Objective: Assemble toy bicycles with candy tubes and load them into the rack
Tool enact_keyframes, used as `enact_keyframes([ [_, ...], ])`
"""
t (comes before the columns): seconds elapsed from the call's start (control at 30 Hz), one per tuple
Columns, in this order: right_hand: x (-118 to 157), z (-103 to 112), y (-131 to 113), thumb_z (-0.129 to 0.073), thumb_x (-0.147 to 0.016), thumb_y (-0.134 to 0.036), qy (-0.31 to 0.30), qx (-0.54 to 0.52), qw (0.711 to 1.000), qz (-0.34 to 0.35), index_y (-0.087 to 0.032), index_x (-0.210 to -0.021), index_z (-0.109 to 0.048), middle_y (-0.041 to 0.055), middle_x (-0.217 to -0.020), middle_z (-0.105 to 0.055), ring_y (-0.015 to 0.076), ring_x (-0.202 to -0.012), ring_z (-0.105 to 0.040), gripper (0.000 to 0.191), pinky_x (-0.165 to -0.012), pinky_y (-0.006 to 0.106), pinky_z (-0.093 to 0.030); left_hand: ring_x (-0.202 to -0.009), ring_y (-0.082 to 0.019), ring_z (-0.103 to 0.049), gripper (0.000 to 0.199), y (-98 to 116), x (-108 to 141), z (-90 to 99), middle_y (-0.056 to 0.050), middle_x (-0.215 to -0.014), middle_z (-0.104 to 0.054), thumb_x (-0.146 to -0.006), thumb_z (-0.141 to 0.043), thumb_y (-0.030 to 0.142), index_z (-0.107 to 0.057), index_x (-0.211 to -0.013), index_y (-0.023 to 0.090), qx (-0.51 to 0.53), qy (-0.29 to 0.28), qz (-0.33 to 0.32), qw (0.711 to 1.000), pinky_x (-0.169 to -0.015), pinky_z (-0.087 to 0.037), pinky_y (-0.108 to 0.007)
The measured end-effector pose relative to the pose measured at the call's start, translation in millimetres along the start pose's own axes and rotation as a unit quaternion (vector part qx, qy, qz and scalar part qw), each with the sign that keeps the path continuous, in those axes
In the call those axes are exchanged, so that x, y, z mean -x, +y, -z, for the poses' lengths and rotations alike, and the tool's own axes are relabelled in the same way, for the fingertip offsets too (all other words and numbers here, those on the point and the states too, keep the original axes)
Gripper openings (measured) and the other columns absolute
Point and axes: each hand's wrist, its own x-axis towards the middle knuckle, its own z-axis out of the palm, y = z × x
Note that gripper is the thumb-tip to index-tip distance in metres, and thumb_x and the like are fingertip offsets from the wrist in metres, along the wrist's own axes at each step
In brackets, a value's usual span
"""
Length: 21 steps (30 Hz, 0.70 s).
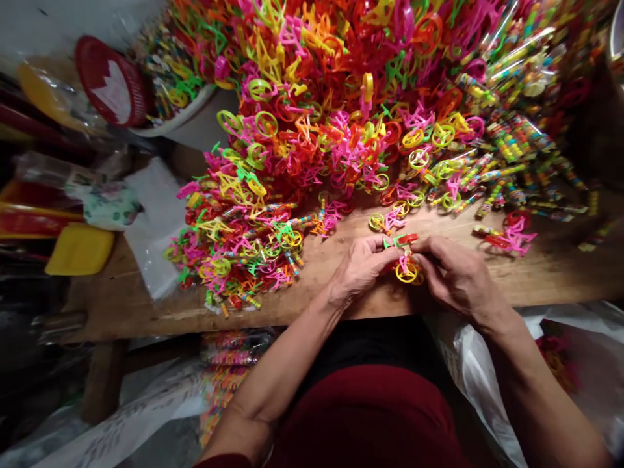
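Close to the table's front edge, my two hands meet around a small plastic toy bicycle (405, 266) with a yellow wheel and pink, green and red parts. My left hand (363, 263) is closed, its thumb and fingers pinching the toy from the left. On the other side my right hand (455, 273) is closed too, fingertips at the red and yellow parts. Fingers partly hide the toy, so how its parts join does not show. Just beyond my hands lies another toy bicycle (389, 222). A pink and red toy bicycle (511, 235) rests to the right.
A large heap of bright toy bicycles (312, 136) covers the back of the wooden table (341, 318). Candy-filled tubes (517, 149) lie at the right. At the left are a white tub (195, 123), a red basket (112, 81) and a yellow lid (79, 249). Plastic bags (478, 357) hang below.
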Motion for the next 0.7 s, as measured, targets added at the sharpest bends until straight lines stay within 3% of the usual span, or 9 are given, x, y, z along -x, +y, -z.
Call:
enact_keyframes([
  [0.1,-7.8,1.4,-3.5,-0.057,-0.096,-0.019,-0.005,-0.023,1.0,0.001,-0.023,-0.096,-0.068,0.0041,-0.084,-0.075,0.0171,-0.072,-0.068,0.011,-0.067,0.031,-0.052,-0.054,-0.004,-0.047,0.042,3.1,1.8,6.9,0.002,-0.066,-0.061,-0.066,-0.09,0.043,-0.069,-0.08,0.009,0.024,-0.026,0.013,0.999,-0.051,-0.032,-0.02],
  [0.2,-13.2,-0.9,-6.1,-0.061,-0.096,-0.023,0.036,-0.069,0.997,-0.024,-0.023,-0.109,-0.07,0.0055,-0.098,-0.077,0.0185,-0.086,-0.072,0.016,-0.079,0.032,-0.056,-0.056,-0.005,-0.051,0.049,9.2,0.9,11.8,0.0,-0.07,-0.064,-0.06,-0.095,0.042,-0.071,-0.084,0.007,0.081,-0.029,0.038,0.996,-0.05,-0.037,-0.019],
  [0.27,-12.0,-2.6,-5.5,-0.063,-0.096,-0.028,0.1,-0.089,0.988,-0.074,-0.023,-0.118,-0.07,0.0062,-0.104,-0.076,0.0177,-0.086,-0.07,0.023,-0.08,0.033,-0.056,-0.057,-0.005,-0.052,0.045,12.6,-0.9,13.7,0.0,-0.07,-0.064,-0.059,-0.097,0.035,-0.071,-0.083,0.007,0.127,-0.017,0.054,0.99,-0.048,-0.037,-0.018],
  [0.37,-1.2,-6.3,-1.6,-0.061,-0.098,-0.039,0.154,-0.128,0.963,-0.179,-0.024,-0.122,-0.069,0.0058,-0.105,-0.074,0.0137,-0.072,-0.063,0.029,-0.065,0.029,-0.052,-0.056,-0.005,-0.055,0.026,14.3,-4.0,16.3,0.001,-0.068,-0.064,-0.067,-0.089,0.019,-0.069,-0.078,0.009,0.217,0.018,0.081,0.973,-0.047,-0.039,-0.017],
  [0.5,15.3,-22.2,-1.6,-0.067,-0.094,-0.045,0.083,-0.205,0.948,-0.227,-0.023,-0.123,-0.067,0.0056,-0.103,-0.074,0.0123,-0.066,-0.061,0.036,-0.057,0.026,-0.048,-0.057,-0.007,-0.06,0.006,9.9,-5.9,17.2,-0.001,-0.071,-0.068,-0.082,-0.071,0.008,-0.067,-0.078,0.01,0.3,0.063,0.118,0.945,-0.049,-0.046,-0.017],
  [0.6,15.4,-36.1,-7.9,-0.067,-0.093,-0.045,0.09,-0.26,0.933,-0.232,-0.021,-0.115,-0.068,0.0048,-0.096,-0.074,0.0137,-0.073,-0.066,0.033,-0.063,0.026,-0.053,-0.056,-0.008,-0.061,0.009,5.5,-4.7,14.9,-0.002,-0.071,-0.068,-0.088,-0.066,0.008,-0.067,-0.079,0.009,0.319,0.054,0.138,0.936,-0.048,-0.047,-0.017],
  [0.7,6.3,-38.5,-14.5,-0.067,-0.091,-0.045,0.086,-0.289,0.918,-0.259,-0.02,-0.1,-0.068,0.0011,-0.079,-0.07,0.0119,-0.064,-0.062,0.027,-0.056,0.023,-0.049,-0.058,-0.009,-0.063,0.01,3.6,-1.7,12.8,-0.004,-0.073,-0.069,-0.092,-0.061,0.009,-0.068,-0.085,0.009,0.348,0.046,0.172,0.92,-0.047,-0.047,-0.017],
])
